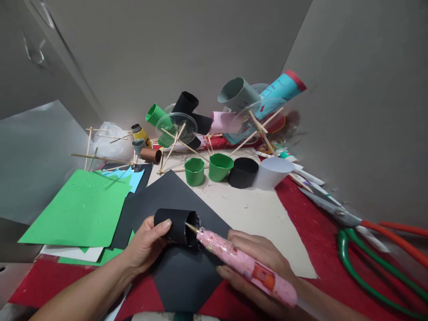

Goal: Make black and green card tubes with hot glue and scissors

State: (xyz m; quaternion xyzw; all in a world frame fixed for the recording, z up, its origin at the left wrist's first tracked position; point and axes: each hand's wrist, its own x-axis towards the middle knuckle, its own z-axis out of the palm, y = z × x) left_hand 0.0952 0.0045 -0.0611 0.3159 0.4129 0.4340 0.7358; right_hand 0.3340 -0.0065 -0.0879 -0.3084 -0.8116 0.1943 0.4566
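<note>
My left hand point(146, 244) is closed around a short black paper tube point(170, 225), thumb on top, its open end facing right. My right hand point(257, 263) grips a pink hot glue gun point(230, 258) with an orange switch and a clear stick at its back. The gun's metal tip is at the mouth of the black tube; whether they touch I cannot tell. Under both hands lies a large black paper sheet point(167, 191). Beyond it stand two green paper cups point(194, 171), a black paper cup point(243, 173) and a white paper cup point(272, 173) in a row.
Green paper sheets point(76, 209) lie at left. Behind stand two wheels of coloured tubes, one with a clear disc point(182, 127), on stick frames point(174, 145). Large scissors point(344, 216) with orange and green handles lie right on the red table point(294, 214). Grey walls point(187, 44) enclose the back.
</note>
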